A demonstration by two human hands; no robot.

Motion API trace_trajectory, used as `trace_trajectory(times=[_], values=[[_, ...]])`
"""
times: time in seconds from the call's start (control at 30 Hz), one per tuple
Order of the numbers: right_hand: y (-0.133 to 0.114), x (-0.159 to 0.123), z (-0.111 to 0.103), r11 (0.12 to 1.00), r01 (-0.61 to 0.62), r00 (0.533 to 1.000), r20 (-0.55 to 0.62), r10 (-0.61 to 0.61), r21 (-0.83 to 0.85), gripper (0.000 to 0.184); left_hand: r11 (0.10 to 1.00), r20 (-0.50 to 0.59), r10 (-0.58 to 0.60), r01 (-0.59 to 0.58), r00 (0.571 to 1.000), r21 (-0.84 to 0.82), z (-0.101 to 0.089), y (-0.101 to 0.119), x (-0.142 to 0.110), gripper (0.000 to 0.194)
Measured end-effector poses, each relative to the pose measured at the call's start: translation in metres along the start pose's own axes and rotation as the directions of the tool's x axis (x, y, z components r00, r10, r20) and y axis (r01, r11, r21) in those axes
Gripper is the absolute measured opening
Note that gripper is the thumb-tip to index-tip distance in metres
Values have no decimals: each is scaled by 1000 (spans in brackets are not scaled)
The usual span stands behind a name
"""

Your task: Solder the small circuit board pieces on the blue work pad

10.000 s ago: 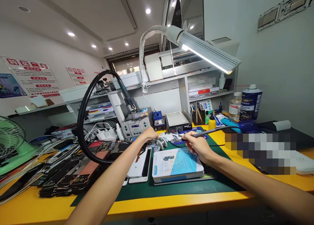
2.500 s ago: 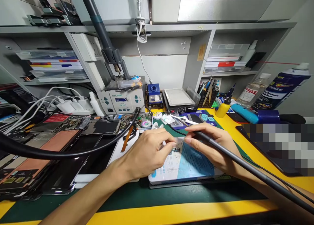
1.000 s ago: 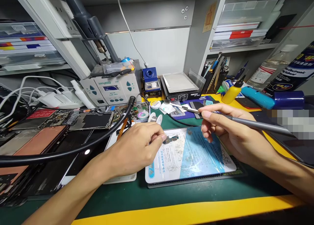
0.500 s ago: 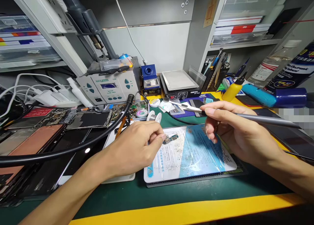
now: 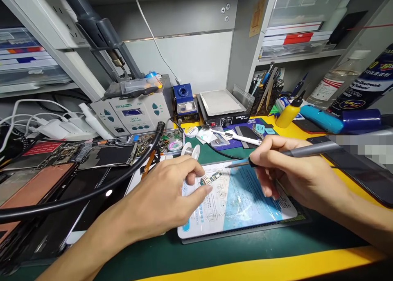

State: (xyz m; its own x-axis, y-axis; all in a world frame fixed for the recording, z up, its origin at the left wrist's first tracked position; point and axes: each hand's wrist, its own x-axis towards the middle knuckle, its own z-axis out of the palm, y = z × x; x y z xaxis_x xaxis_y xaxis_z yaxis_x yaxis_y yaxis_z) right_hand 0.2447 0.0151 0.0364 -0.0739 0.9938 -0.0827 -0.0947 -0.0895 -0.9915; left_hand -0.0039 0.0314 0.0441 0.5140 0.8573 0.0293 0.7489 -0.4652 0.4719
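A small circuit board (image 5: 210, 178) lies on the white-and-blue printed sheet (image 5: 245, 215). Around its left end, my left hand (image 5: 172, 189) has thumb and index finger apart. The thumb tip is at the board's near edge; whether it touches is unclear. My right hand (image 5: 285, 170) is closed around a soldering iron (image 5: 238, 163) with a grey handle. Its dark tapered tip points left, a little above the sheet and to the right of the board.
A solder spool (image 5: 190, 151) stands behind my left hand. A thick black hose (image 5: 92, 203) crosses over phone parts at left. Behind are the hot-air station (image 5: 133, 111), the iron stand (image 5: 184, 99), a hot plate (image 5: 222, 103) and a white-handled brush (image 5: 242, 138). Bottles stand at right.
My left thumb and index finger have parted from a pinch, so more of the board shows. My right hand has lowered slightly, and the iron's tip now shows over the sheet.
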Motion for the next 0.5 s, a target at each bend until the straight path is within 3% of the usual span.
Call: trace_trajectory(times=[0.13,0.27,0.5], values=[[-1,2,1,997,-55,998,18,56,-63,21,998,-61,58,-57,996,25,4,-2,1,12],[-1,0,2,969,-68,998,-3,70,-236,16,998,-84,64,-63,994,17,6,-2,0,8],[0,-3,7,924,22,999,-18,-32,-381,12,994,-141,105,-108,984,-18,13,-6,0,8]])
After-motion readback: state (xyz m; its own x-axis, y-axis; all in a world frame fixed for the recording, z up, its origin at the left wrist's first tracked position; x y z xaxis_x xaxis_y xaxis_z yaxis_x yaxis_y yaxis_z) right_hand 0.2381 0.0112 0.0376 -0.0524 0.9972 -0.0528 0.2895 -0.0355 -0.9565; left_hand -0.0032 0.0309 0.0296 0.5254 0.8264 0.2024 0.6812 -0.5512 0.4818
